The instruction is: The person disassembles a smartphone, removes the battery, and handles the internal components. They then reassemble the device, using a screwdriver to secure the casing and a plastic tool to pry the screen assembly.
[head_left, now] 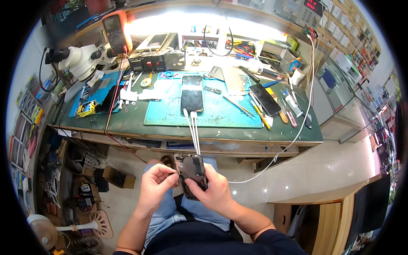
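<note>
Gripping a dark, rectangular phone, the right hand holds it on the near side of the blue-green rectangular mat. The left hand draws thumb and forefinger narrowly together at its left edge; I cannot tell whether they close on anything. Slim white cables cross the mat's near edge.

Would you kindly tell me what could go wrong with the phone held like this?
The phone is held over the lap, off the bench, so if the right hand slipped, it might fall. White cables hang over the bench edge just beyond it and could perhaps snag.
</note>
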`<action>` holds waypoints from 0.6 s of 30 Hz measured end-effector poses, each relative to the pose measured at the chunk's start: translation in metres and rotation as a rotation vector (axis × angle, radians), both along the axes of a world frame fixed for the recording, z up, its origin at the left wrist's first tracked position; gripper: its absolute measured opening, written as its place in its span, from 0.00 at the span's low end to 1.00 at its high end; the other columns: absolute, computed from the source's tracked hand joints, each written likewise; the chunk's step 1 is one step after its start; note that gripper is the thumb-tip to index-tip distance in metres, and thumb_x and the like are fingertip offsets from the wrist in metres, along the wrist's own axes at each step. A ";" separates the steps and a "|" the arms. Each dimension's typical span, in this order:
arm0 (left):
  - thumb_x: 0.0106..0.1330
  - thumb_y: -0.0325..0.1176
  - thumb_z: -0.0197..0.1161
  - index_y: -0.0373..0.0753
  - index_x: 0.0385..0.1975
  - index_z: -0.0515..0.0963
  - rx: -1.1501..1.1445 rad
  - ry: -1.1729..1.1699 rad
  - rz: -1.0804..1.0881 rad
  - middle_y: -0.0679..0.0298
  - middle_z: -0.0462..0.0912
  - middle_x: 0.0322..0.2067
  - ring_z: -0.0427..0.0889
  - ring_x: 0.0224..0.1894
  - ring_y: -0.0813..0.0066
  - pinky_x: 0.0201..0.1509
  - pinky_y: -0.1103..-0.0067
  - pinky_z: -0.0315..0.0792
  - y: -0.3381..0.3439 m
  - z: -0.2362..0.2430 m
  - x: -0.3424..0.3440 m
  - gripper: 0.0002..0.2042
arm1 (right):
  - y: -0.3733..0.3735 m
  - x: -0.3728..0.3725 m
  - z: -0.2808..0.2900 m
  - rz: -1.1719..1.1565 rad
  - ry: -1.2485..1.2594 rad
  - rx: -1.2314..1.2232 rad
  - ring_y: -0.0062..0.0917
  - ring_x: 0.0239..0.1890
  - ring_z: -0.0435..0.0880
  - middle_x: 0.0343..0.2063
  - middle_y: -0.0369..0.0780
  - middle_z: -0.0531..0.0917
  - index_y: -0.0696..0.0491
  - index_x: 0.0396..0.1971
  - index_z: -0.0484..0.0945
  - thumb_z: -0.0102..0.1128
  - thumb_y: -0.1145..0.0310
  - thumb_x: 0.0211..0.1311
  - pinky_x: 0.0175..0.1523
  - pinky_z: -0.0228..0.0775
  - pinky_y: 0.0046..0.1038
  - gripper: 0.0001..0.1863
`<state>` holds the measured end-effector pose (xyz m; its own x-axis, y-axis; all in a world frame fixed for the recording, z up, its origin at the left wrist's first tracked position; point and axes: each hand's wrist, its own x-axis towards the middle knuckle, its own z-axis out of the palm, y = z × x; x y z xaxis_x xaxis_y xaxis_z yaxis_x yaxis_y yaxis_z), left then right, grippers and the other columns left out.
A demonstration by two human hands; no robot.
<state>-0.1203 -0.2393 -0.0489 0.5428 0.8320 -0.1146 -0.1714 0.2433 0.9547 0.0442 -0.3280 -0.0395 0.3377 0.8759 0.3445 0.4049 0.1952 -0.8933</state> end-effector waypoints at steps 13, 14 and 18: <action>0.62 0.31 0.70 0.31 0.43 0.78 -0.104 -0.037 -0.161 0.63 0.82 0.43 0.79 0.44 0.79 0.50 0.81 0.72 0.075 0.021 0.036 0.13 | 0.079 0.086 0.051 0.324 0.278 -0.326 0.18 0.34 0.83 0.33 0.42 0.84 0.59 0.54 0.72 0.67 0.66 0.61 0.39 0.75 0.24 0.23; 0.62 0.30 0.70 0.31 0.43 0.78 -0.090 -0.063 -0.142 0.64 0.82 0.40 0.79 0.42 0.79 0.49 0.81 0.73 0.089 0.023 0.040 0.13 | 0.088 0.105 0.055 0.238 0.130 -0.301 0.19 0.33 0.83 0.31 0.41 0.84 0.59 0.53 0.73 0.65 0.66 0.62 0.38 0.76 0.24 0.22; 0.61 0.29 0.69 0.32 0.40 0.78 0.012 -0.121 0.029 0.65 0.84 0.35 0.79 0.36 0.83 0.43 0.84 0.71 0.137 0.029 0.040 0.11 | 0.160 0.146 0.045 -0.086 -0.211 -0.364 0.25 0.30 0.86 0.28 0.41 0.85 0.59 0.51 0.73 0.64 0.60 0.63 0.35 0.76 0.27 0.23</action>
